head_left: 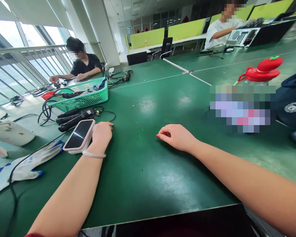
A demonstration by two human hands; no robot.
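Note:
My left hand rests on the green table with its fingers curled under, right beside a pink-edged phone that lies screen up; the hand touches the phone's side but does not grip it. A clear band circles that wrist. My right hand lies on the table near the middle, fingers loosely curled into a soft fist with red nails showing and nothing visible in it.
Black handheld tools with cables lie in front of a green basket. A white-and-blue glove lies at left. A red-lidded jar and dark blue bag stand at right. Two people sit at the far side.

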